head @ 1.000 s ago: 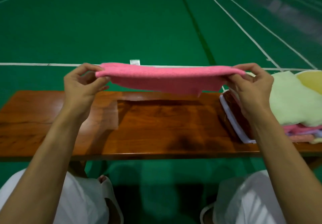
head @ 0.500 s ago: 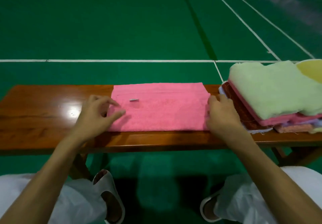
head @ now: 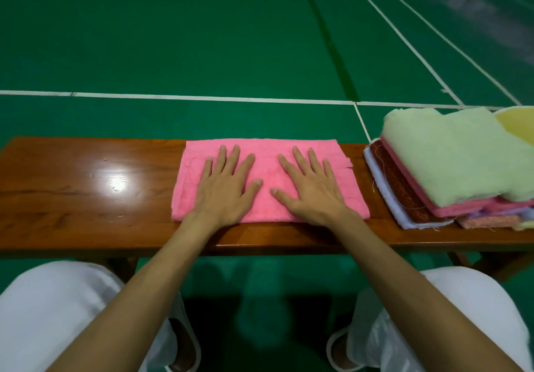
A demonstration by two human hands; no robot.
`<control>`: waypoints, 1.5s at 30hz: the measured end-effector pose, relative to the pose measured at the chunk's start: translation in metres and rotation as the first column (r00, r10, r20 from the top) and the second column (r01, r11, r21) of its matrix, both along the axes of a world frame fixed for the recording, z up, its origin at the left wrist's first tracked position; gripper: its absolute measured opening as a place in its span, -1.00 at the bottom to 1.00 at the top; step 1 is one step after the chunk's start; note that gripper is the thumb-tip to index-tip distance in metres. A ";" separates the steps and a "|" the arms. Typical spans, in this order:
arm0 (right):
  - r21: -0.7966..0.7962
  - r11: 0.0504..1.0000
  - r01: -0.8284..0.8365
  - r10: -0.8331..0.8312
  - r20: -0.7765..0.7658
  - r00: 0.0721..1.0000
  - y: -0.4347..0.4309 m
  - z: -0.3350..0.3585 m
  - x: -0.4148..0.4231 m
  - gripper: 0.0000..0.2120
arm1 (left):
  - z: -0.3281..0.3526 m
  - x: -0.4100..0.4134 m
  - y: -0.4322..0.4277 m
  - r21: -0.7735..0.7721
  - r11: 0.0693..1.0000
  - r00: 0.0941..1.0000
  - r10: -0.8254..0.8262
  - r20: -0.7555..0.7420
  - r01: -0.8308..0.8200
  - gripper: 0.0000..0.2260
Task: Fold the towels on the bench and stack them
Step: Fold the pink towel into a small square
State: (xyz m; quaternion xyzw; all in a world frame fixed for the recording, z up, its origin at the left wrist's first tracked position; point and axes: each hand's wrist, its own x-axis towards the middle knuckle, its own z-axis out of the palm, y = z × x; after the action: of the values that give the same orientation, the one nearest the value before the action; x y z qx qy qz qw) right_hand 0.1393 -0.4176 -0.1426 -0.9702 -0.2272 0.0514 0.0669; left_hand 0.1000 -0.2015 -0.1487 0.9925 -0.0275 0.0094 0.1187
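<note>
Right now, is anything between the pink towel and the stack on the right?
Nothing visible. Only a bare strip of bench separates the pink towel from the stack, and nothing lies on the stack's light green top. The left hand and right hand both lie flat on the pink towel.

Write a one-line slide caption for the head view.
Left hand and right hand press flat on a pink towel on the wooden bench, beside a towel stack.
</note>
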 end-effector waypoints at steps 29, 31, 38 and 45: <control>0.372 0.725 0.579 -0.554 -0.185 0.812 -0.058 0.032 0.006 -0.77 | 0.000 -0.033 -0.050 0.050 0.996 0.997 -0.070 0.022 0.069 -0.38; 0.461 0.708 0.535 -0.510 -0.191 0.839 -0.061 0.038 0.007 -0.79 | -0.004 -0.034 -0.058 0.045 0.997 0.998 -0.060 0.014 0.060 -0.35; 0.738 0.492 0.462 -0.309 -0.348 0.885 -0.073 0.070 0.001 -0.90 | 0.007 -0.034 -0.077 -0.241 0.969 0.999 -0.051 -0.005 0.048 -0.34; 0.804 0.278 0.526 -0.308 -0.444 0.841 -0.074 0.100 0.003 -0.43 | 0.045 -0.015 -0.067 -0.960 -0.022 0.960 -0.009 -0.278 -0.278 -0.57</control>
State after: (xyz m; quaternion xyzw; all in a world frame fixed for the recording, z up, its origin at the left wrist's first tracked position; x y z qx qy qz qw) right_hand 0.1420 -0.4916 -0.0426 -0.7878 0.0539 -0.0021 0.6136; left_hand 0.0853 -0.2680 -0.1035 0.6063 0.0962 -0.0632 0.7869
